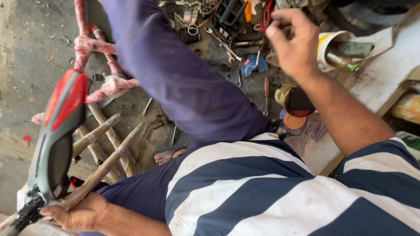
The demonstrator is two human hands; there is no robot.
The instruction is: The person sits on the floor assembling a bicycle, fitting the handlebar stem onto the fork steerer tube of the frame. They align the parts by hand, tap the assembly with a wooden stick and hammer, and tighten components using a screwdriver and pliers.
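Grimy workshop floor (26,52): left hand (81,214) grips a bicycle saddle (59,131) (red-tipped); right hand (295,39) curled shut.

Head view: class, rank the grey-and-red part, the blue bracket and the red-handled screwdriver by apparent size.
1. Grey-and-red part, though nearest the camera.
2 and 3. Blue bracket and red-handled screwdriver: too alike to rank.

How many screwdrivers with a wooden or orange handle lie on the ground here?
1. A screwdriver lies upright in the picture, between the blue part and the round tin, below the right hand. Others may hide in the tool pile at the top.
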